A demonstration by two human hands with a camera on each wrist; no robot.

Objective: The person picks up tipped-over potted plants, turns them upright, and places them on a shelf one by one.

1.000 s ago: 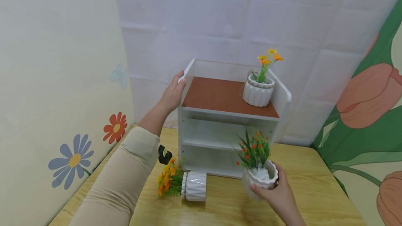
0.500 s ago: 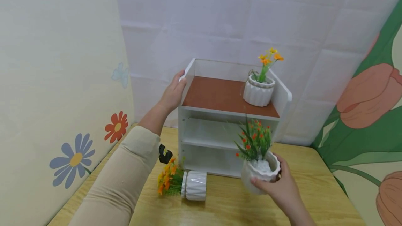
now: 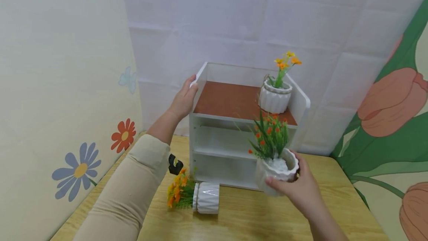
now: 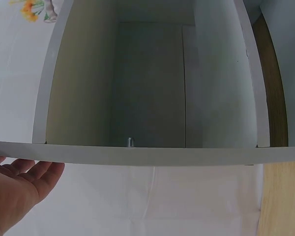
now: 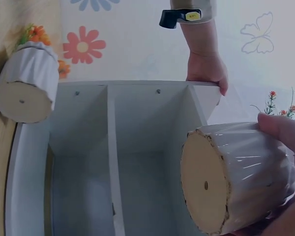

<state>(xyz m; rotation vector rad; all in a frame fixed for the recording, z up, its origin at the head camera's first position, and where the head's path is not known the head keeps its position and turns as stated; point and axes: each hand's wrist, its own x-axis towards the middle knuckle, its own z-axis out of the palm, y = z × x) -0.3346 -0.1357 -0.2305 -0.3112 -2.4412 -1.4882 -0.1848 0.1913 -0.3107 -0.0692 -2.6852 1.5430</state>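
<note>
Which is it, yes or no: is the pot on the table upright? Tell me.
No, the white pot lies on its side on the table.

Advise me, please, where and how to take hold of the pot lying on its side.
Probably around the middle of the white pot, from above: it lies on the table, rounded wall up, orange flowers pointing left and flat base facing right.

From the head, looks forward and down over the white shelf unit [image 3: 220, 142], above and before it, farthest back. From the left wrist, peers closely into the shelf unit's front, turned sideways. From the right wrist, faces that front, also sideways, farther off; shares with the head view the white flowerpot [image 3: 206, 198] lying before the shelf unit.
</note>
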